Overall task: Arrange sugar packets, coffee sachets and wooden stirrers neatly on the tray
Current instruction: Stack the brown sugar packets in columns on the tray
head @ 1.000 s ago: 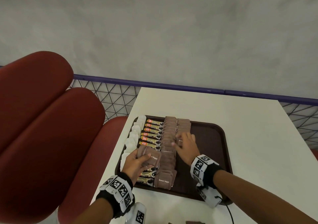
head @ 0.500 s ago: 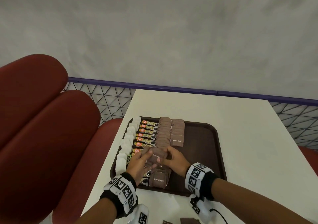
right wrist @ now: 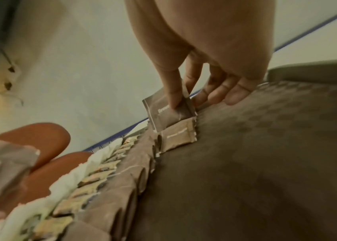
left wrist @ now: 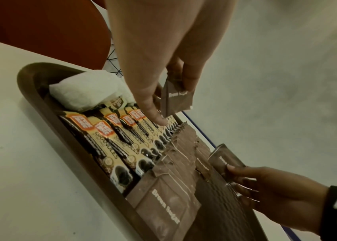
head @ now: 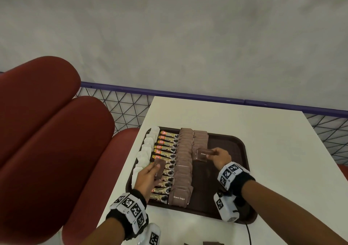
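A dark brown tray (head: 235, 145) holds white sugar packets (head: 146, 150) along its left edge, a row of coffee sachets (head: 167, 146), a long row of brown sugar packets (head: 183, 161) and a shorter second row (head: 200, 139). My left hand (head: 150, 171) hovers over the coffee sachets and grips a small stack of brown sugar packets (left wrist: 175, 97). My right hand (head: 218, 156) pinches one brown sugar packet (right wrist: 169, 114) just above the near end of the short row. No wooden stirrers are visible.
The tray sits on a white table (head: 263, 128) near its left edge. Red padded seats (head: 47, 131) stand to the left, with a wire mesh fence (head: 120, 109) and a purple rail behind. A few brown packets (head: 212, 243) lie at the table's near edge.
My right hand took one brown packet from the stack in my left hand and carried it right and away to the short row. My left hand drew slightly left.
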